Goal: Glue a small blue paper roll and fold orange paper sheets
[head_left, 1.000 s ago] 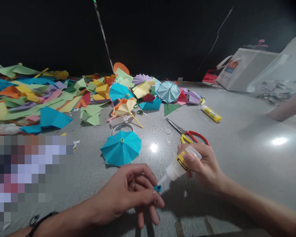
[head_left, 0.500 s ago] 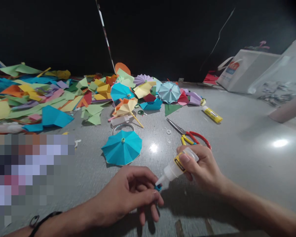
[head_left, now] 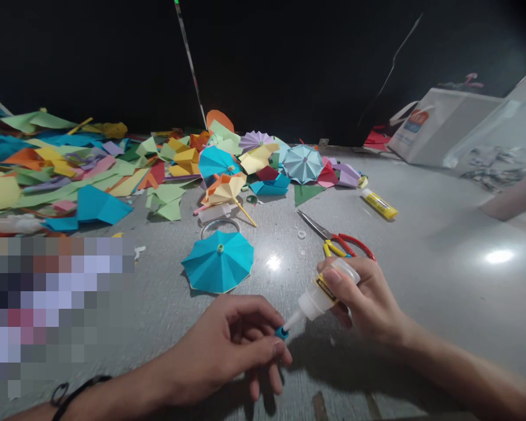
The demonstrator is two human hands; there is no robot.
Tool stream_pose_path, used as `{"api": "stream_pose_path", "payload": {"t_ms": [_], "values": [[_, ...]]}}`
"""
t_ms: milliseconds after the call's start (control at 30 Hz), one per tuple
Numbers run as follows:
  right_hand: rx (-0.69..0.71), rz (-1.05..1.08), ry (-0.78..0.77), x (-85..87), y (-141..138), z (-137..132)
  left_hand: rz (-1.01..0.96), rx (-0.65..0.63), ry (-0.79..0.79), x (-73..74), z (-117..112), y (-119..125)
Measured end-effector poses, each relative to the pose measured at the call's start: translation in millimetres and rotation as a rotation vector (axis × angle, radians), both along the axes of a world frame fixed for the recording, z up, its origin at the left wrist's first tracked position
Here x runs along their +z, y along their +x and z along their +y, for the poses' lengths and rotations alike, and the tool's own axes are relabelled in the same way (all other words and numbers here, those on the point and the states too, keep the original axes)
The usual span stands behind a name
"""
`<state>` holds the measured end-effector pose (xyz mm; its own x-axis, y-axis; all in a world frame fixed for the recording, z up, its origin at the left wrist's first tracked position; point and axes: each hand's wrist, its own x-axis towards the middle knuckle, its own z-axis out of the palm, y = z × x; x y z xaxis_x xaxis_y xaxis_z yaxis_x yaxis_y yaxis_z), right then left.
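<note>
Over the speckled grey tabletop (head_left: pixel 425 234), in the head view, a translucent glue bottle (head_left: pixel 319 298) with a yellow label slants across the lower middle, its long axis running from upper right to lower left and its white nozzle pointing down and left. The right hand (head_left: pixel 362 298) is closed around the bottle, its fingers (head_left: pixel 333 276) pressing on the label end. The nozzle tip reaches a small teal piece (head_left: pixel 281 333), held just above the table near the bottom of the view. The left hand (head_left: pixel 217 345) pinches that piece between its thumb and forefinger, with the other fingers loosely curled, and a dark cord bracelet (head_left: pixel 72 390) circles the wrist. Beyond the hands sits a teal paper parasol (head_left: pixel 218 261), beside a wire ring (head_left: pixel 219 225). To its right lie scissors (head_left: pixel 333 242) with red and yellow handles and a yellow glue tube (head_left: pixel 379 203). Farther back spreads a heap of coloured paper scraps (head_left: pixel 70 181).
</note>
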<state>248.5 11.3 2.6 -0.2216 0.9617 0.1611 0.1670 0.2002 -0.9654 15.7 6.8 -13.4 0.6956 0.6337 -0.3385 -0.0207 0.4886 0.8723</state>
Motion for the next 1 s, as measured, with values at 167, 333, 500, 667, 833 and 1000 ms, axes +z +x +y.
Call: {"api": "stream_pose_path", "payload": {"t_ms": [167,333,500,667,833,1000], "values": [[0.018,0.045,-0.024,-0.2,-0.3,-1.0,0.013,-0.013,0.008,1.3,0.7,-0.1],[-0.007,0.064,-0.059,-4.5,0.3,-0.7,0.007,-0.01,0.014,0.7,1.1,-0.1],[-0.009,0.039,-0.032,-3.9,-0.3,-0.3,0.013,-0.009,0.01,0.8,1.0,0.3],[-0.004,-0.016,0.029,-1.4,-1.0,-1.3,0.009,-0.003,-0.007,1.5,0.3,0.6],[0.005,-0.014,0.025,-2.2,-0.4,-0.8,0.008,-0.011,0.003,0.6,1.1,0.5],[-0.001,-0.016,0.033,-2.6,0.7,-0.2,0.011,-0.001,0.0,0.6,0.4,0.0]]}}
